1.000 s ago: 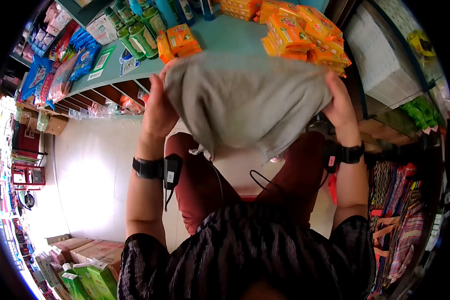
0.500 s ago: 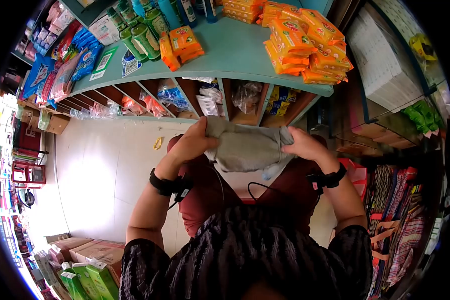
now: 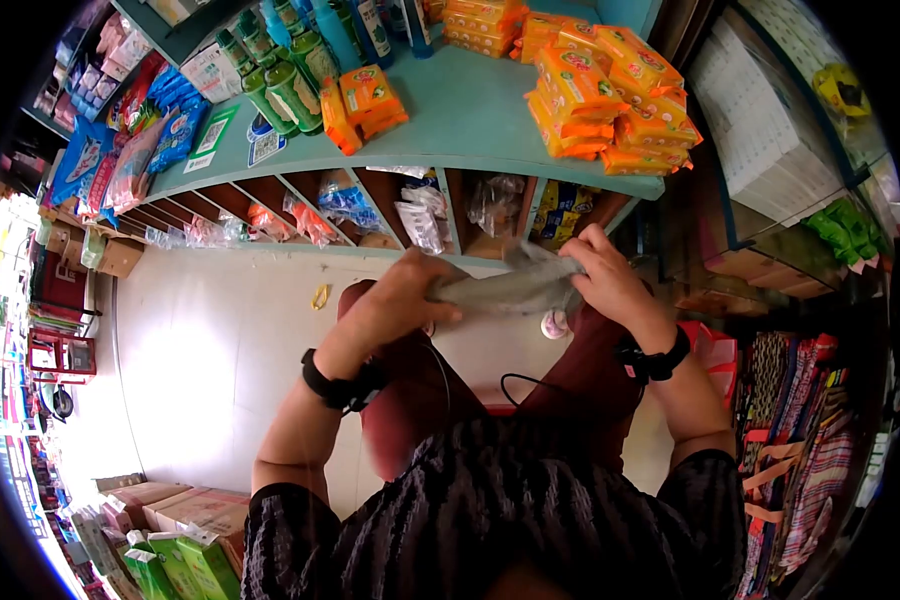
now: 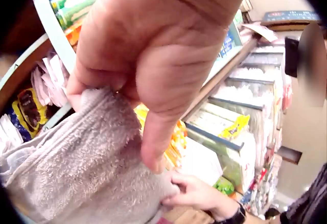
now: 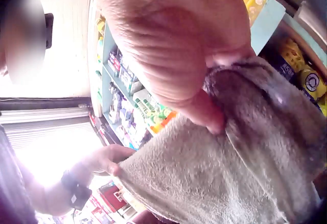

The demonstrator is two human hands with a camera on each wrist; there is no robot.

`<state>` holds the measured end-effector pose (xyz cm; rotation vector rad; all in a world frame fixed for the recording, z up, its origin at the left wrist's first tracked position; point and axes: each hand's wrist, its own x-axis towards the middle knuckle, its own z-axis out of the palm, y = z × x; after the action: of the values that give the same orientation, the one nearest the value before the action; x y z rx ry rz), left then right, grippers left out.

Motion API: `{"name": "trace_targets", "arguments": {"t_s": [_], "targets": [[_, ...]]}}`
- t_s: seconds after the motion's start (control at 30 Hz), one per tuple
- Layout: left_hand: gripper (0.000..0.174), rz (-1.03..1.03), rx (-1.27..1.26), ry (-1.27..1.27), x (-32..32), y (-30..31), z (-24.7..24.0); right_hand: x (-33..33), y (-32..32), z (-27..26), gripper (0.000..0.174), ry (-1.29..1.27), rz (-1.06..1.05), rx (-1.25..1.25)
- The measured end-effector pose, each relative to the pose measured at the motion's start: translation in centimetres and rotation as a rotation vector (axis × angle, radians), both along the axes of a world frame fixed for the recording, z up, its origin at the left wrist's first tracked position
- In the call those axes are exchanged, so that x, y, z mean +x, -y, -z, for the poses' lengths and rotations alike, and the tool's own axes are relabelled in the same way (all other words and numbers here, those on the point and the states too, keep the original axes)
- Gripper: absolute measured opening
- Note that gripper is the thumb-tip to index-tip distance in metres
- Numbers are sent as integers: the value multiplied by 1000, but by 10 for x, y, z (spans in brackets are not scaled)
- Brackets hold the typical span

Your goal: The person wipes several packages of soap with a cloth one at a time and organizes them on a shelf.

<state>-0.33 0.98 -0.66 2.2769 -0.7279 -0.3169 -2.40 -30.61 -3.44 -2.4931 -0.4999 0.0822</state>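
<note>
A grey terry towel [image 3: 505,291] is stretched between my two hands above the gap between the knees, blurred by motion in the head view. My left hand [image 3: 398,302] grips one end of it. In the left wrist view the thumb lies along the near side of the fluffy cloth [image 4: 87,162], the other fingers tucked behind. My right hand [image 3: 615,285] pinches the opposite end. Seen from the right wrist, the thumb presses on the towel [image 5: 204,168], which hangs in folds below that hand. The fingers behind the cloth are partly hidden.
Ahead curves a green counter [image 3: 470,110] bearing stacks of orange packets [image 3: 580,90] and green bottles [image 3: 285,90]. Under its top, cubbyholes hold bagged goods [image 3: 420,215]. A yellow loop [image 3: 320,297] lies on the floor. Cartons [image 3: 175,505] stand at lower left, folded fabrics [image 3: 800,430] at right.
The towel was held up spread before the counter, then came down toward the lap, gathered narrower. Now it looks thinner and edge-on, tilted up at the right, with both hands still on its ends.
</note>
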Motion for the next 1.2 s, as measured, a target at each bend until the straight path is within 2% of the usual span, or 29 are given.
{"name": "trace_targets", "arguments": {"t_s": [0.03,0.1,0.13,0.17,0.2,0.27,0.3,0.37,0.43,0.47,0.5,0.53,0.6,0.7,0.73,0.77,0.8,0.83,0.87,0.93,1.03,1.13,1.2], "targets": [[37,-9,15,50,-4,2,8,1,-3,2,37,122,54,87],[33,10,11,224,-5,6,4,5,-6,-3,38,387,155,-15],[28,-1,-67,180,-5,9,-5,8,-6,-7,38,522,208,-66],[24,-10,-144,137,-5,14,-15,10,-6,-6,35,552,299,-82],[19,-18,-221,95,-5,19,-23,12,-8,-4,37,463,429,-25],[18,56,-357,182,-7,38,-31,19,-14,2,42,280,677,94],[19,77,-374,187,-12,49,-38,30,-6,21,58,33,770,-6],[21,137,-352,180,-23,67,-46,38,-7,65,66,-546,700,861],[24,229,-285,184,-30,79,-44,34,-31,73,72,-725,444,1437],[24,280,-257,194,-30,84,-36,25,-52,68,74,-601,289,1587],[26,287,-229,160,-31,87,-26,19,-60,60,71,-753,179,1690],[27,288,-258,153,-32,88,-18,19,-65,65,70,-872,234,1809],[31,332,-265,110,-26,82,-10,15,-75,60,68,-734,207,1870],[37,103,-369,-79,-11,56,-38,14,-75,63,66,-637,119,1916],[40,-86,-451,29,6,45,-32,13,-77,54,65,-627,91,1962],[39,-376,-465,88,24,32,-30,10,-78,52,65,-633,147,1972],[43,-536,-558,296,50,17,-26,6,-79,50,64,-638,204,1982],[47,-703,-563,465,66,4,-32,4,-82,43,64,-650,191,1998],[56,-825,-438,587,87,-13,-31,1,-86,33,63,-662,179,2015],[70,-940,-276,594,120,-31,-21,-2,-89,31,62,-689,171,2025],[77,-997,-189,633,164,-38,8,-7,-87,43,60,-719,198,2004],[65,-936,-335,223,178,-42,5,-13,-82,47,56,-782,274,2031],[60,-901,-608,169,174,-43,7,-17,-79,47,58,-761,302,2001]]}}
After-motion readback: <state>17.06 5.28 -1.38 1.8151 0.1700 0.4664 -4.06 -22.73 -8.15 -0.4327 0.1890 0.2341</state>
